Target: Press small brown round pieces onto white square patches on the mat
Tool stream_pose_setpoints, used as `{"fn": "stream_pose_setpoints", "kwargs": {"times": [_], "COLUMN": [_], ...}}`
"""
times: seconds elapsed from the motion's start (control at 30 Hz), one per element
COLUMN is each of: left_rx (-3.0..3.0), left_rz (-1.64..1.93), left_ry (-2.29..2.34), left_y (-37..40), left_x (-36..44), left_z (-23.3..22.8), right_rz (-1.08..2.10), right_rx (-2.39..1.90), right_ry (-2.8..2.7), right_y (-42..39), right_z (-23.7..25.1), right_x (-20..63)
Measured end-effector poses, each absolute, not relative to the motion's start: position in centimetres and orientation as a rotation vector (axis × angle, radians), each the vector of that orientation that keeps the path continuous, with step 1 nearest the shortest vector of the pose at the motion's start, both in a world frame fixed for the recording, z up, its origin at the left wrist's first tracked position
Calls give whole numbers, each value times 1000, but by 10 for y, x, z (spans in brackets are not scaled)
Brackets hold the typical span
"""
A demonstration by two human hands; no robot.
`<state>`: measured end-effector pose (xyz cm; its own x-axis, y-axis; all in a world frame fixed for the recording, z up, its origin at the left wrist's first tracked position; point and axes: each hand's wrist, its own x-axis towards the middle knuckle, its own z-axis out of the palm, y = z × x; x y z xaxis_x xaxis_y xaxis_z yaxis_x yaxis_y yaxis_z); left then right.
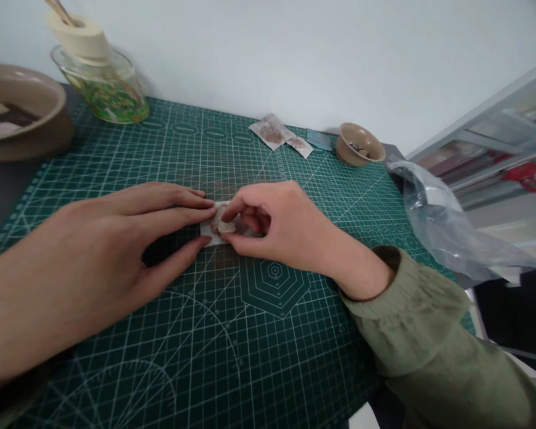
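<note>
We have a small pale lump (227, 227) over the stained paper (214, 224), near the middle of the green mat (196, 339). Our right hand (286, 217) pinches the lump between thumb and forefinger, the other fingers curled in. Our left hand (111, 244) is spread, thumb apart from the fingers, its fingertips at the paper's left end. Beyond our hands, at the mat's far edge, lie a brown-stained packet (270, 131), a smaller one (301, 145) and a blue scrap (319, 140), then a small bowl (352, 156) with dark bits inside. A clear bag (451, 232) hangs over the right edge. At far left we see a glass jar (111, 98) and a big bowl (49, 134) holding pale and dark pieces, on the dark counter (0, 196).
</note>
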<state>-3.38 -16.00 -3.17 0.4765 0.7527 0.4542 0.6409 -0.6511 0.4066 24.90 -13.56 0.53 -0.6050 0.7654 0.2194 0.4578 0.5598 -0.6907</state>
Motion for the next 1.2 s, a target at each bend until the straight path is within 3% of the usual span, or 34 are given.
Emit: {"fn": "stream_pose_setpoints", "kwargs": {"times": [0.17,0.33,0.47,0.6,0.73,0.9,1.03,1.2], "left_rx": [2695,2702,2706,2722,2717,2701,2700,2682], "left_rz": [887,843,763,743,754,738,740,722], "left_ry": [1118,1125,1084,1068,1067,1069,1061,1093], "left_y": [-161,-162,-163,-165,-166,-165,-163,-163], "left_x": [-33,-32,-30,-28,-26,-27,-28,-29], "left_z": [-27,-22,-12,-11,-11,-11,-12,-11], "right_rz": [675,789,631,764,612,809,716,890], "right_rx": [-1116,-1071,-1147,-1045,-1140,-1056,-1148,-1075], "right_ry": [-2236,-2286,-2226,-2310,-2249,-2260,-2191,-2248], "right_y": [-136,-136,-137,-139,-139,-138,-139,-138], "right_z": [7,8,8,8,7,7,7,10], "right_x": [248,250,249,247,248,249,247,252]}}
